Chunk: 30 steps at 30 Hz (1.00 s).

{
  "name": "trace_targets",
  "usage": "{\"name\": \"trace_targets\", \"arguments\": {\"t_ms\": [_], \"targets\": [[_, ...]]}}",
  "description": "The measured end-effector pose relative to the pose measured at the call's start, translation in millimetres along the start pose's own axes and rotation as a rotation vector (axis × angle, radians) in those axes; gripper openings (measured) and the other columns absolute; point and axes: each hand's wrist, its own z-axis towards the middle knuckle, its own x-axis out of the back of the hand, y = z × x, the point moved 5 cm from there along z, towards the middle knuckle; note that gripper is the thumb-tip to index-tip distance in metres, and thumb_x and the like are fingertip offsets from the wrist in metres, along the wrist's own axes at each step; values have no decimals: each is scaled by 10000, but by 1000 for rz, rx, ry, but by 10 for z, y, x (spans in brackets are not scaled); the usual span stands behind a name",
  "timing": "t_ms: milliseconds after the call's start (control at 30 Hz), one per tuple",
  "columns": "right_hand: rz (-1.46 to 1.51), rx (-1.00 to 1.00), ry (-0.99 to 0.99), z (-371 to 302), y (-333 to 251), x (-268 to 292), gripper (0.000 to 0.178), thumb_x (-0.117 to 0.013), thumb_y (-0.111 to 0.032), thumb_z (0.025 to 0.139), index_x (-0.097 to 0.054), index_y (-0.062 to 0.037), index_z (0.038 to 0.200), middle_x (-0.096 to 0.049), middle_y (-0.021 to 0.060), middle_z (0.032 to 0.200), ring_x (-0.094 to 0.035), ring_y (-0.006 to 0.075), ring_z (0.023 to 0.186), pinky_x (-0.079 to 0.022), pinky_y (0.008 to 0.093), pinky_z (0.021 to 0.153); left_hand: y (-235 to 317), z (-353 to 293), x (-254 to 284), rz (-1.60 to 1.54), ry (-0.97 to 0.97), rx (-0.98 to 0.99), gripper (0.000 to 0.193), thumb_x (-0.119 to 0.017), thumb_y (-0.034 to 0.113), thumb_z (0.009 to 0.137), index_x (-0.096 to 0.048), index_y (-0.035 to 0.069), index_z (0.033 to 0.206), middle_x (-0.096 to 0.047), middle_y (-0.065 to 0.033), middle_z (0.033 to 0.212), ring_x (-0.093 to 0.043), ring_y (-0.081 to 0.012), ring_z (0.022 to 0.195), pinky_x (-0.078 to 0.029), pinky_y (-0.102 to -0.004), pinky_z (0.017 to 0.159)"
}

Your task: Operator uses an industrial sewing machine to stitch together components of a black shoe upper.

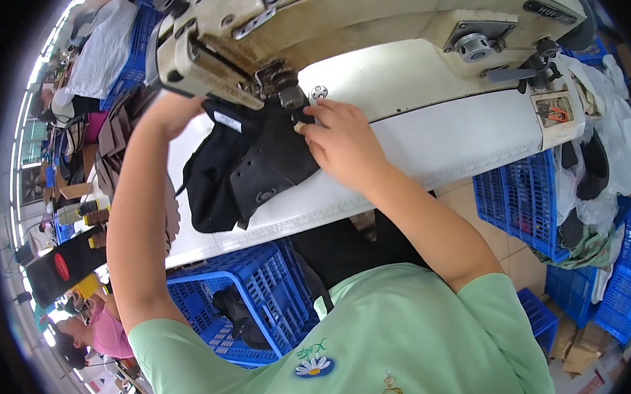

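A black sewn piece lies on the white sewing machine bed. It has a soft fabric part, a smoother panel with small holes and a round emblem, and a white label. Its upper edge sits under the presser foot of the sewing machine. My right hand grips the edge of the piece just right of the foot, fingers bent and close together. Behind the machine head, my left hand reaches to the piece's far left side; its fingers are hidden.
Below the table edge stands a blue crate with dark items inside. More blue crates, plastic bags and cloth are stacked at the right. A small tray of orange-handled tools is set into the machine bed. Another person sits at the far left.
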Motion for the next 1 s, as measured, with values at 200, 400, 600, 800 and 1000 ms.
{"name": "trace_targets", "arguments": {"t_ms": [200, 400, 600, 800, 1000], "targets": [[13, 3, -31, 14, -37, 8, 216, -674, -143, 805, -736, -84, 1003, -662, 102, 1171, -560, 302, 1195, -409, 435, 1036, 391, -74, -472, 519, -109, -154, 701, -892, 428, 630, -676, 106, 1215, -682, -85, 1181, -602, -257, 1109, -465, -390, 997], [-1, -2, -60, 65, -86, 19, 234, -676, -116, 797, -721, -94, 1026, -650, 88, 1191, -552, 307, 1208, -415, 444, 1025, 12, 107, -624, 286, -175, -269, 421, -854, 258, 745, -737, 16, 1068, -740, -87, 1013, -655, -167, 905, -519, -309, 834], [-37, 25, -97, 84, -110, -11, 244, -680, -142, 798, -721, -83, 1031, -659, 94, 1187, -563, 308, 1196, -413, 448, 1040, -279, 283, -641, 425, 21, -407, 571, -849, 443, 673, -737, 82, 1102, -692, -123, 1116, -620, -250, 1040, -494, -363, 919], [-38, -8, -133, 94, -71, -8, 232, -667, -163, 850, -708, -77, 1061, -672, 68, 1187, -570, 280, 1202, -396, 457, 1071, -305, 183, -716, 490, 185, -384, 754, -836, 633, 592, -716, 165, 1172, -580, -162, 1275, -485, -359, 1242, -424, -445, 1047], [-86, 17, -176, 118, -70, 11, 225, -658, -175, 870, -708, -88, 1072, -680, 50, 1194, -566, 277, 1220, -382, 472, 1082, -299, 241, -713, 634, 180, -320, 891, -815, 689, 573, -628, 209, 1300, -522, -166, 1357, -408, -363, 1330, -330, -477, 1126]]}}
